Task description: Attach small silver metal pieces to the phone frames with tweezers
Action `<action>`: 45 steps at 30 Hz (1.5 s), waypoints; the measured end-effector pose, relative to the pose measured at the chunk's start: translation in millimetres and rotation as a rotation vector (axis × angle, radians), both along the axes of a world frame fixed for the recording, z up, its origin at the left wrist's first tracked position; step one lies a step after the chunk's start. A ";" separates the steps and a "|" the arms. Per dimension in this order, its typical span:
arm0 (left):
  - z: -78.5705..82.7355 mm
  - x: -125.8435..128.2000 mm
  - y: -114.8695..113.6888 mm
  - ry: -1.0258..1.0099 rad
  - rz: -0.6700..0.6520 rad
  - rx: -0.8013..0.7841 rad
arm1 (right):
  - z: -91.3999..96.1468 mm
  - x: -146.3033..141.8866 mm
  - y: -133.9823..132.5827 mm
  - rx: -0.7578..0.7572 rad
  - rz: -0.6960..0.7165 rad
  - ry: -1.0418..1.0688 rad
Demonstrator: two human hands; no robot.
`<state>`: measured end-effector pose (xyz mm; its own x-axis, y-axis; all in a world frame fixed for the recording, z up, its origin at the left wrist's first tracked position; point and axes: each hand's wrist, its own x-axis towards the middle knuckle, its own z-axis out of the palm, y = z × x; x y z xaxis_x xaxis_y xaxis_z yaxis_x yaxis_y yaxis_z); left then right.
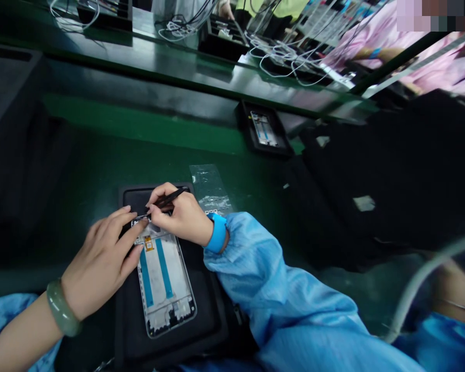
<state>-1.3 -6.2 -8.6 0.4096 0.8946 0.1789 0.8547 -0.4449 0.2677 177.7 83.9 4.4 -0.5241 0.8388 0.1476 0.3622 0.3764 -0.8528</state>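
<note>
A phone mid-frame (178,279) with two blue strips lies on a black foam tray (209,315) in front of me. Its upper end is partly covered by my hands. My left hand (101,253) rests its outstretched fingertips on the frame's upper left part, gripping nothing. In my right hand (188,217) is a slim dark pair of tweezers (172,198), its tip pointing down at the frame's top end. Whether the tip holds any small part cannot be seen. Close to the right hand, a clear plastic sheet (207,182) with small white pieces lies on the green table.
A second phone frame (264,129) sits in a black tray (248,135) further back. Stacked black foam (403,170) stands at right, a dark box (11,93) at left. Cables (282,57) lie on the raised shelf behind. A co-worker's arm (459,289) shows at the right edge.
</note>
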 end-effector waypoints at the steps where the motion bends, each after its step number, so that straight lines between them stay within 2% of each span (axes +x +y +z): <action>1: -0.2 -0.2 0.0 0.000 0.002 0.001 | 0.5 -0.3 0.2 0.010 0.006 -0.012; 5: -0.8 -0.5 -0.1 0.012 0.005 0.012 | 3.2 -1.0 -0.4 0.065 0.025 -0.043; 12: -2.2 -1.2 -0.5 0.001 0.003 0.014 | 8.5 -3.0 -3.3 0.351 0.171 -0.230; 14: -2.2 -3.0 -1.1 -0.005 -0.005 -0.013 | 4.6 -0.8 -0.6 0.274 0.132 -0.153; 17: -1.3 -6.3 -2.5 -0.011 -0.034 -0.075 | -3.4 4.3 4.5 -0.026 0.023 0.085; 19: -0.6 -7.8 -3.3 -0.008 -0.045 -0.100 | -6.4 6.6 6.1 -0.136 0.007 0.153; 24: 0.4 -7.6 -4.0 0.004 -0.043 -0.093 | -5.1 6.6 5.9 -0.098 0.045 0.109; 36: -0.6 -6.3 -4.3 0.019 -0.055 -0.033 | -6.5 3.3 6.1 -0.074 0.011 0.120; 45: -1.4 -6.9 -3.9 -0.009 -0.053 -0.037 | -7.6 2.9 3.5 0.065 0.026 0.097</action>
<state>-8.2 -10.1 -10.0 0.4551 0.8778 0.1498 0.8277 -0.4790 0.2923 180.5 87.4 -3.2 -0.5262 0.8120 0.2524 0.2689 0.4405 -0.8565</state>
